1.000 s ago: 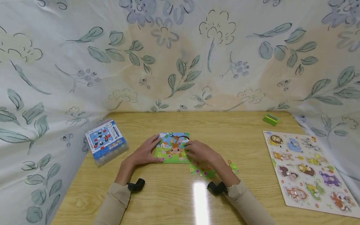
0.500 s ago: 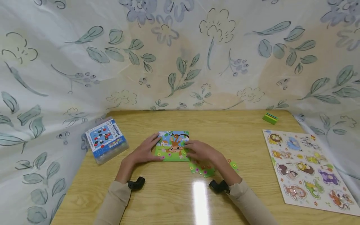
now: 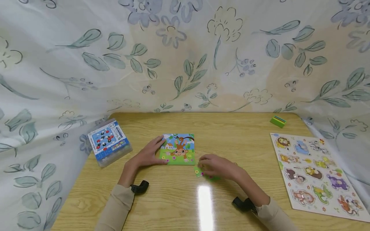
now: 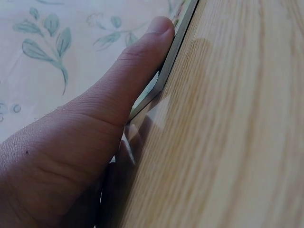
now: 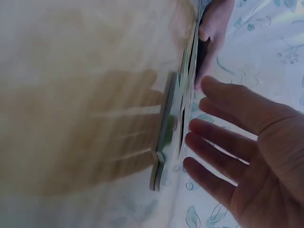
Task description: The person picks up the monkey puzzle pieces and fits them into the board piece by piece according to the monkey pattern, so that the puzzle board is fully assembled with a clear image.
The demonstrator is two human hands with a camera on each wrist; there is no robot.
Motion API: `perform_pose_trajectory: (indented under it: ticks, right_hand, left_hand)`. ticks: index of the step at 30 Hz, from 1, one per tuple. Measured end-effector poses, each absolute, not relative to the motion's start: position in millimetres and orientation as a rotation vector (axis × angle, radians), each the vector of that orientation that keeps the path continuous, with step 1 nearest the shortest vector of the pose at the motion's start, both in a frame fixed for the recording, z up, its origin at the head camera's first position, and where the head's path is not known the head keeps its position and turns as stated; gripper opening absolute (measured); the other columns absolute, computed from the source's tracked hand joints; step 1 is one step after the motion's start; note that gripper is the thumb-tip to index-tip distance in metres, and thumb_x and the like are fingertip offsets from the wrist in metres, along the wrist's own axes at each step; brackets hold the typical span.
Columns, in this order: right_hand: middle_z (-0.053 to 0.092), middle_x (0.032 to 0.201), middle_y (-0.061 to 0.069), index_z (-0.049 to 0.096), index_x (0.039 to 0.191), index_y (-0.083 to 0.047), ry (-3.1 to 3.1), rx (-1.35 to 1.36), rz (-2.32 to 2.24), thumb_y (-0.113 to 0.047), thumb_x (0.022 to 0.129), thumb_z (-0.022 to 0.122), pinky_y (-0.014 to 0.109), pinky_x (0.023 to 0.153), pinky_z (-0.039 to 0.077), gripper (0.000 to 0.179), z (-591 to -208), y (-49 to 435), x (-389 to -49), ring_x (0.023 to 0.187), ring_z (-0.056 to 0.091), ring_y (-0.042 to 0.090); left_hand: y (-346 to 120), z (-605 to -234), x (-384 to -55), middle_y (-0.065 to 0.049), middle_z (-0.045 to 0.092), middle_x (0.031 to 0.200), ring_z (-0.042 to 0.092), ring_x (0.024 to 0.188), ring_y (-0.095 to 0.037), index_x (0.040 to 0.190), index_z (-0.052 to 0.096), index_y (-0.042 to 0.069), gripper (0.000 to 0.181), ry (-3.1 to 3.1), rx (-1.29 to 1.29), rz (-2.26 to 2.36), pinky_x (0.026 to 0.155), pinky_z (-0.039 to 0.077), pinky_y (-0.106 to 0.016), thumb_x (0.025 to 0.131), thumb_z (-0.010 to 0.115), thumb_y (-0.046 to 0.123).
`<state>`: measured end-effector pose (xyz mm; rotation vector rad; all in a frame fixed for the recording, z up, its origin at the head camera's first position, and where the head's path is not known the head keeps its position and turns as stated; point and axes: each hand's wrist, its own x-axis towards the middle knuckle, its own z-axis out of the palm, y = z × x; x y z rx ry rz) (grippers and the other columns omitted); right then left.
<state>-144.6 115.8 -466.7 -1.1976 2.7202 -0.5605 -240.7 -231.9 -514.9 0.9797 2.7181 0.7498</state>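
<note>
A square picture puzzle (image 3: 180, 150) of a hanging monkey lies flat near the middle of the table. My left hand (image 3: 148, 154) rests at its left side, fingers at the upper left and thumb on the lower-left corner. In the left wrist view the thumb of the left hand (image 4: 99, 99) lies straight along the puzzle's edge. Loose green puzzle pieces (image 3: 198, 172) lie just right of the puzzle, partly covered by my right hand (image 3: 221, 167). Seen from the right wrist, the right hand (image 5: 237, 137) hovers beside those pieces (image 5: 166, 114) with loosely bent fingers and nothing held.
A clear box with a blue molecule-model label (image 3: 110, 142) stands at the left. On the right lies a white animal peg board (image 3: 313, 173). A small green block (image 3: 278, 121) with coloured strips sits at the back right. Floral cloth (image 3: 185, 64) hangs behind the table.
My right hand has left the puzzle's right edge and moved right and down over the loose green pieces. The left hand stays at the puzzle's left side.
</note>
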Motion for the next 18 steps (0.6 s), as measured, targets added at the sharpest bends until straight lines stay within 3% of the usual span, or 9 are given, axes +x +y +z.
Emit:
perform_pose_trajectory:
  ticks: [9, 18]
  right_hand:
    - [0.062, 0.125, 0.013, 0.068, 0.118, -0.005, 2.803, -1.317, -0.447, -0.019, 0.087, 0.074, 0.034, 0.088, 0.055, 0.035, -470.8, 117.9, -132.7, 0.112, 0.060, 0.025]
    - [0.060, 0.129, 0.014, 0.067, 0.121, -0.006, 2.806, -1.227, -0.436, -0.022, 0.086, 0.074, 0.036, 0.085, 0.055, 0.038, -467.5, 115.6, -129.6, 0.114, 0.060, 0.027]
  left_hand:
    - [-232.1, -515.1, -241.1, -0.009, 0.014, 0.164, 0.015, 0.150, -0.037, 0.156, 0.023, 0.010, 0.106, 2.723, 0.988, 0.758, 0.115, 0.023, -0.061, 0.077, 0.073, 0.060]
    - [-231.7, -512.7, -239.6, -0.010, 0.014, 0.164, 0.015, 0.150, -0.037, 0.155, 0.023, 0.009, 0.105, 2.714, 0.988, 0.772, 0.115, 0.023, -0.061, 0.077, 0.074, 0.058]
